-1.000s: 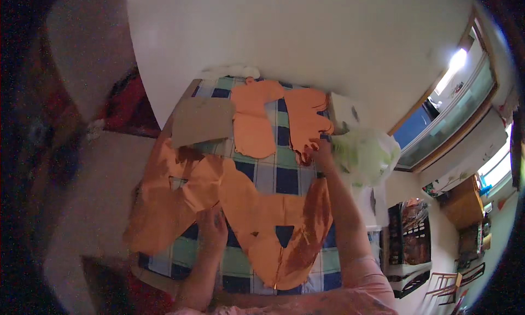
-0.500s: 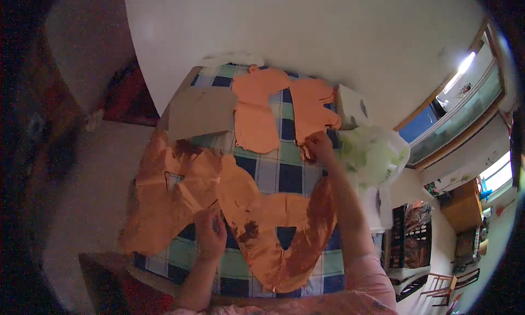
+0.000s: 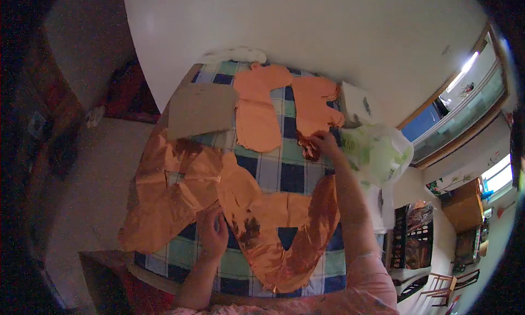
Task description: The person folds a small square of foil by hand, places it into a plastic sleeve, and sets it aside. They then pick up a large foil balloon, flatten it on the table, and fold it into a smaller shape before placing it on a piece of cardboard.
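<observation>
Two large shiny copper foil balloons lie flat before me. The left one [image 3: 156,205] has a small square opening; the right one [image 3: 281,271] has a triangular hole. My left hand [image 3: 213,230] is closed, its fingertips at the edge where these two balloons meet. Farther off lie two flat, matte salmon-coloured balloon shapes, a left one [image 3: 258,115] and a right one [image 3: 314,104]. With bent, closed fingers my right hand [image 3: 326,143] pinches the near edge of the right salmon shape, next to a crumpled copper foil piece [image 3: 309,150]. Its fingertips are partly hidden.
A checked tablecloth [image 3: 292,177] covers the table. Brown cardboard [image 3: 201,111] lies at the back left. A white box [image 3: 358,103] and a green-and-white plastic bag [image 3: 380,153] stand by the right edge. A black crate [image 3: 406,244] and wooden chair [image 3: 442,285] are beyond, at right.
My right hand has shifted slightly up and right at the salmon shape's near edge, and the crumpled foil beside it shows more. My left hand stays nearly in place.
</observation>
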Demonstrator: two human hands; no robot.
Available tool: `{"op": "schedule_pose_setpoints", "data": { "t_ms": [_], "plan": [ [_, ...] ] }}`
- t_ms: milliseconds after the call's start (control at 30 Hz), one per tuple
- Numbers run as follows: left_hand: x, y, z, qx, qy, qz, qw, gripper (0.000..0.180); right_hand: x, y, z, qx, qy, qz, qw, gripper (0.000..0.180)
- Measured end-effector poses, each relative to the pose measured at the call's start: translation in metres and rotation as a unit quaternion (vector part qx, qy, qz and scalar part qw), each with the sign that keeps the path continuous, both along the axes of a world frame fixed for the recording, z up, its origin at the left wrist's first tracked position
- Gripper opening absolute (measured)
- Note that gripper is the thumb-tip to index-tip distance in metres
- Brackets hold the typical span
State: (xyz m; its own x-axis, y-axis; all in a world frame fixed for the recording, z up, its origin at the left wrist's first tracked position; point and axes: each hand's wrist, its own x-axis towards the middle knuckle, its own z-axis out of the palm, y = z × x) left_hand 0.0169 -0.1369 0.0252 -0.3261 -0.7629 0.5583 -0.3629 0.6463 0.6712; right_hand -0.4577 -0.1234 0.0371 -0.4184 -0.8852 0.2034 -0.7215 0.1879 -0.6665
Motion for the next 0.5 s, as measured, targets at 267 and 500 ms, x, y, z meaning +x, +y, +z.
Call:
{"op": "schedule_pose_setpoints", "data": {
  "t_ms": [267, 500],
  "plan": [
    [0.009, 0.002, -0.026, 0.048, -0.016, -0.019, 0.999, 0.016, -0.001, 0.0, 0.004, 0.037, -0.033, -0.006, 0.999, 0.024],
    [0.01, 0.001, 0.001, 0.037, -0.024, -0.015, 0.999, 0.018, 0.011, 0.0, 0.014, 0.002, -0.139, -0.006, 0.99, 0.022]
  ]
}}
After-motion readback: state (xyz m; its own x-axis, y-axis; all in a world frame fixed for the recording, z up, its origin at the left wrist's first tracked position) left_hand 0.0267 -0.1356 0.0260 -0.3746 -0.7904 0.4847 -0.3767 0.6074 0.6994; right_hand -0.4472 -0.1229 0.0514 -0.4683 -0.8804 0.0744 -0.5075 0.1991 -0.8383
